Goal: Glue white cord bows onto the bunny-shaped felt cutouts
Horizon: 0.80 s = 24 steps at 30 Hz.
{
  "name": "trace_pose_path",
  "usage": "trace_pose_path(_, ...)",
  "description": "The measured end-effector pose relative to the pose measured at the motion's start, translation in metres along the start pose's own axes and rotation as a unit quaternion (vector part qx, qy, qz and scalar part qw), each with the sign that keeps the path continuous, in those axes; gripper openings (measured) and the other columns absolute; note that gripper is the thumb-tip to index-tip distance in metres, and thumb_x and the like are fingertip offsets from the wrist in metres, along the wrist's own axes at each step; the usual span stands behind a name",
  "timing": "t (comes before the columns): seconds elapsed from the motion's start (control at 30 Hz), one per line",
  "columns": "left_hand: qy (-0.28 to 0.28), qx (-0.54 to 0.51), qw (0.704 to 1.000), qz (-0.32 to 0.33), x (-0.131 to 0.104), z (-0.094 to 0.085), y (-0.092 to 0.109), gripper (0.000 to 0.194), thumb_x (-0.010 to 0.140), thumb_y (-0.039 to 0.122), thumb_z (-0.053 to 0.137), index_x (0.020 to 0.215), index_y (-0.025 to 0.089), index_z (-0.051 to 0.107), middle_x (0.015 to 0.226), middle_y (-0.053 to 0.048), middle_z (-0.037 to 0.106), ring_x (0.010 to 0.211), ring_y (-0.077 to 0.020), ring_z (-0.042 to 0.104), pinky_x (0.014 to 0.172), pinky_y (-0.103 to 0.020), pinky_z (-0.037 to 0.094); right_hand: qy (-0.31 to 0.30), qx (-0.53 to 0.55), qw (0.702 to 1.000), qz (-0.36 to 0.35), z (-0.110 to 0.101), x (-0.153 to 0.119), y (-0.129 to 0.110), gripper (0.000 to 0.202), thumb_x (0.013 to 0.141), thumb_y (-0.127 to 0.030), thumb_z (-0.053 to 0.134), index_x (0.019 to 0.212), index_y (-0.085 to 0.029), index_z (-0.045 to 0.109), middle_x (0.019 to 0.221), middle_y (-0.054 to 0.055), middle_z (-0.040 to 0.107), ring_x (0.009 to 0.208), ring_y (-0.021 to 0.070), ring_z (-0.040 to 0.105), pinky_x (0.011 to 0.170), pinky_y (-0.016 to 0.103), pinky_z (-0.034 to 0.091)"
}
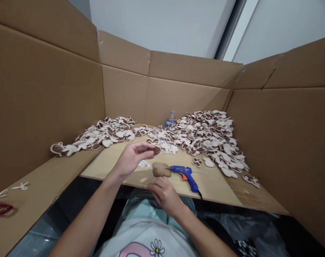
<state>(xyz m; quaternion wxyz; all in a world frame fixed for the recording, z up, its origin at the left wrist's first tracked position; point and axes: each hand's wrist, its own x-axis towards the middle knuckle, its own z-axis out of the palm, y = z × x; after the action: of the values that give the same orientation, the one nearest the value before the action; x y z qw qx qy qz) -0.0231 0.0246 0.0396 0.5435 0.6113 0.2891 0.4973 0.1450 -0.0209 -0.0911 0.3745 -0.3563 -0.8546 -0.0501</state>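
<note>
Between thumb and fingers, my left hand (pixel 133 157) holds a brown felt piece (pixel 156 150) with a cream edge and a cream bow on it, raised over the board. My right hand (pixel 165 194) is at the board's front edge with its fingers bent together; whether something small is between them is hidden. Just beyond it lies a brown block (pixel 161 170), with the nozzle of a blue glue gun (pixel 188 175) resting at its right end. A few small white pieces (pixel 144 164) lie on the board left of the block.
A large pile of brown and cream pieces (pixel 213 135) covers the right back, and a smaller pile (pixel 109 132) the left back. A water bottle (pixel 171 119) stands between them. Cardboard walls (pixel 189 96) surround the wooden board (pixel 111 167). A red object (pixel 1 208) lies far left.
</note>
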Motion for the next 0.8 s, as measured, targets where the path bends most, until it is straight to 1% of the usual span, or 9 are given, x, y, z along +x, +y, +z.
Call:
trace_pose_path(0.1, -0.013, 0.008, 1.000, 0.006, -0.001, 0.001, 0.000, 0.017, 0.073, 0.019, 0.076, 0.090, 0.018, 0.073, 0.094, -0.006, 0.078, 0.090, -0.0194, 0.072, 0.084, -0.033, 0.056, 0.070, 0.057, 0.995, 0.043, -0.016, -0.002, 0.000, 0.016, 0.092, -0.016, 0.054, 0.092, -0.017, 0.070, 0.076, 0.006, 0.074, 0.067, 0.0177, 0.068, 0.064, 0.027, 0.052)
trace_pose_path(0.17, -0.019, 0.021, 1.000, 0.011, -0.002, 0.002, 0.000, 0.017, 0.073, 0.019, 0.075, 0.091, 0.018, 0.073, 0.095, -0.007, 0.077, 0.090, -0.0202, 0.072, 0.083, -0.034, 0.057, 0.113, 0.089, 0.984, 0.102, -0.031, -0.001, -0.001, 0.014, 0.090, -0.018, 0.057, 0.091, -0.018, 0.071, 0.078, 0.006, 0.076, 0.067, 0.0174, 0.070, 0.063, 0.026, 0.053)
trace_pose_path(0.23, -0.023, 0.039, 0.999, 0.020, -0.003, 0.006, 0.000, 0.017, 0.074, 0.020, 0.075, 0.091, 0.018, 0.073, 0.095, -0.007, 0.077, 0.090, -0.0207, 0.072, 0.083, -0.035, 0.057, 0.147, 0.124, 0.968, 0.163, -0.047, 0.003, -0.001, 0.011, 0.088, -0.020, 0.062, 0.087, -0.019, 0.072, 0.080, 0.006, 0.076, 0.071, 0.0179, 0.071, 0.067, 0.027, 0.055)
trace_pose_path(0.37, -0.044, 0.070, 0.995, 0.051, -0.007, 0.016, 0.000, 0.013, 0.077, 0.021, 0.072, 0.089, 0.017, 0.073, 0.095, -0.008, 0.078, 0.090, -0.0214, 0.073, 0.086, -0.036, 0.057, 0.190, 0.205, 0.934, 0.224, -0.074, 0.009, 0.001, 0.009, 0.082, -0.027, 0.070, 0.083, -0.019, 0.074, 0.079, 0.006, 0.076, 0.071, 0.0181, 0.071, 0.066, 0.028, 0.057)
trace_pose_path(0.5, -0.065, 0.083, 0.992, 0.067, -0.012, 0.026, -0.001, 0.014, 0.077, 0.021, 0.074, 0.090, 0.017, 0.073, 0.096, -0.007, 0.077, 0.090, -0.0204, 0.072, 0.083, -0.033, 0.057, 0.217, 0.207, 0.918, 0.258, -0.091, 0.010, -0.003, 0.011, 0.080, -0.029, 0.072, 0.086, -0.019, 0.074, 0.079, 0.006, 0.077, 0.069, 0.0183, 0.072, 0.061, 0.027, 0.057)
trace_pose_path(0.57, -0.071, 0.086, 0.991, 0.071, -0.014, 0.030, -0.002, 0.019, 0.073, 0.021, 0.077, 0.091, 0.017, 0.073, 0.096, -0.008, 0.077, 0.089, -0.0203, 0.072, 0.082, -0.033, 0.057, 0.237, 0.186, 0.922, 0.244, -0.099, 0.011, -0.008, 0.011, 0.080, -0.027, 0.073, 0.087, -0.019, 0.074, 0.078, 0.006, 0.077, 0.067, 0.0180, 0.072, 0.059, 0.026, 0.057)
trace_pose_path(0.67, -0.069, 0.093, 0.990, 0.081, -0.017, 0.035, -0.004, 0.025, 0.067, 0.022, 0.083, 0.090, 0.016, 0.073, 0.095, -0.008, 0.076, 0.089, -0.0219, 0.071, 0.084, -0.034, 0.057, 0.266, 0.127, 0.942, 0.163, -0.107, 0.013, -0.014, 0.004, 0.081, -0.019, 0.071, 0.082, -0.021, 0.074, 0.075, 0.004, 0.076, 0.068, 0.0171, 0.071, 0.064, 0.027, 0.058)
trace_pose_path(0.73, -0.070, 0.098, 0.988, 0.095, -0.019, 0.038, -0.006, 0.026, 0.066, 0.022, 0.084, 0.090, 0.017, 0.073, 0.094, -0.008, 0.076, 0.090, -0.0224, 0.071, 0.085, -0.035, 0.057, 0.274, 0.100, 0.950, 0.110, -0.110, 0.014, -0.018, 0.013, 0.083, -0.012, 0.067, 0.086, -0.022, 0.075, 0.078, 0.003, 0.076, 0.073, 0.0171, 0.072, 0.069, 0.028, 0.059)
trace_pose_path(0.8, -0.070, 0.097, 0.987, 0.110, -0.021, 0.041, -0.007, 0.025, 0.067, 0.021, 0.083, 0.090, 0.018, 0.073, 0.094, -0.007, 0.076, 0.090, -0.0219, 0.070, 0.085, -0.035, 0.057, 0.270, 0.094, 0.955, 0.084, -0.111, 0.014, -0.020, 0.021, 0.085, -0.008, 0.063, 0.093, -0.023, 0.075, 0.085, 0.004, 0.077, 0.080, 0.0172, 0.072, 0.074, 0.029, 0.059)
